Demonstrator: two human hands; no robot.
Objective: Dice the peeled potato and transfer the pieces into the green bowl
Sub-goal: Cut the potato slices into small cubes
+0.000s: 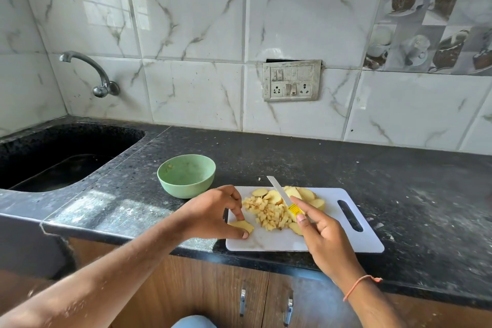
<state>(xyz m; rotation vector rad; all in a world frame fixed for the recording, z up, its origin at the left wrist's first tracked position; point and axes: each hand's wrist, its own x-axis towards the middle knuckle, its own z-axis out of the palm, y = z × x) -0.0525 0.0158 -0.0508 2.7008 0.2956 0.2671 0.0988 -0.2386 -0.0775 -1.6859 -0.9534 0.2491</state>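
Two bare hands work over a white cutting board [346, 242] that lies at the front edge of a dark speckled stone table [319, 157], with wood-grain cabinet doors [213, 282] below. Marble-look tiles cover the wall behind, where a switch and socket plate [291, 80] is set; off to the left a black sink [53, 157] is sunk into the table under a curved metal tap [90, 72]. The green bowl [186, 175] stands on the table just beyond the board's far left corner, apart from both hands, with only a small scrap visible inside. On the board, a heap of diced potato [269, 214] sits between the two hands, and uncut potato slices [306, 194] lie behind it toward the wall. The left hand [213, 214] rests at the board's left end, its fingers [237, 208] curled down and, with the thumb, pinching a small stack of slices [241, 226] that lies just left of the dice. The right hand [319, 229] holds a knife [279, 192] by its yellow handle, thumb and forefinger closed around it, the pale blade angling away over the slices toward the bowl's side. An orange thread [359, 283] circles the right wrist.
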